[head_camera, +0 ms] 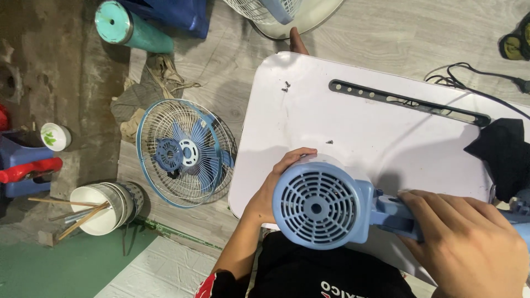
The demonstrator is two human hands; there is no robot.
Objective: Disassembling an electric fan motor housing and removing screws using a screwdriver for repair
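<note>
Both hands are apart, each clamped on a different part of one blue fan motor housing point(316, 205) held over the near edge of a white table point(353, 127). The left hand point(276, 185) wraps around the left side and top of the round housing, fingers curled over its upper rim, thumb side hidden behind it. The right hand point(469, 237) grips the blue neck piece point(389, 212) that sticks out of the housing's right side, fingers folded over it, knuckles up. The housing's slotted back grille faces the camera, with a small hub hole at its centre. On the table, two dark screws point(286, 85) lie near the far left corner, and one more small screw point(329, 142) lies just beyond the left hand's fingers. A long black slotted bar point(408, 102) runs across the far part of the table, with a black cable point(480, 77) trailing off behind it. A black cloth point(505, 154) lies at the table's right edge, near the right hand but not touching it. On the floor to the left of the table lies a fan cage with blue blades point(185, 153), flat on the wooden boards. Further left stands a white bucket with sticks point(102, 208), a small white cup point(55, 136), a teal cylinder point(130, 26) lying tilted. Another fan base point(298, 14) shows at the top edge. Someone's toe point(298, 41) touches the table's far edge.
</note>
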